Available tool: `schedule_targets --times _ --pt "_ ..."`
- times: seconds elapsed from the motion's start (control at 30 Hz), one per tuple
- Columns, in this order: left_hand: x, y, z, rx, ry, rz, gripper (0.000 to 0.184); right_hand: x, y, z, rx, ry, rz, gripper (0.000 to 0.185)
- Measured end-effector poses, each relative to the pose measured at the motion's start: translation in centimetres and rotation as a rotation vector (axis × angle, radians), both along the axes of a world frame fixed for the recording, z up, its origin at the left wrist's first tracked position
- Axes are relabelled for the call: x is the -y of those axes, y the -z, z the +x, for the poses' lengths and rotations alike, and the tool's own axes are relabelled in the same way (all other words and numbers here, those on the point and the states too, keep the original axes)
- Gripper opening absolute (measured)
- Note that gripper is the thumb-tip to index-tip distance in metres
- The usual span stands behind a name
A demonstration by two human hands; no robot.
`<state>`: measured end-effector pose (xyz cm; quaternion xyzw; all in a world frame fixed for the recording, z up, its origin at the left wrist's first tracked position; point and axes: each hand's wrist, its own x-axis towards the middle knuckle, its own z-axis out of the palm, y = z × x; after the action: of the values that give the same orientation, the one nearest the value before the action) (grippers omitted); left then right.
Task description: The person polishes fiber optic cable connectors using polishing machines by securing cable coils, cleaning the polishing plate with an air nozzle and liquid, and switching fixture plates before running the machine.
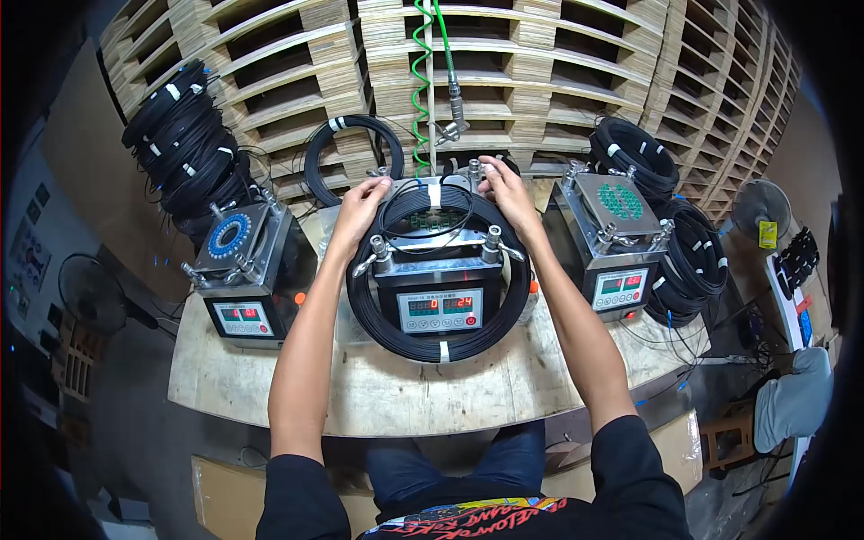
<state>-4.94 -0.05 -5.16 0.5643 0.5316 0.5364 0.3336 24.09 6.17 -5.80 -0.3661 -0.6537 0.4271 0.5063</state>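
The bench (387,396) stretches from the central digital-display machine (441,268) to its front edge; a black cable coil (405,345) rings that machine's display (441,310). By its rear posts (475,168), left hand (362,202) and right hand (510,193) curl, fingers' grip unclear.

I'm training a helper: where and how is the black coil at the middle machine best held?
Probably by its left and right sides, from outside: the black coil is a wide ring, and the machine's panel and metal posts crowd its opening.
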Motion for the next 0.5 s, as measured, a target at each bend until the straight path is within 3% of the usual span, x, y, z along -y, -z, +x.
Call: schedule_targets --times 0.5 --pt "0.21 -0.35 0.22 -0.041 0.017 0.007 0.048 0.23 -0.22 0.11 0.07 0.051 -0.007 0.057"
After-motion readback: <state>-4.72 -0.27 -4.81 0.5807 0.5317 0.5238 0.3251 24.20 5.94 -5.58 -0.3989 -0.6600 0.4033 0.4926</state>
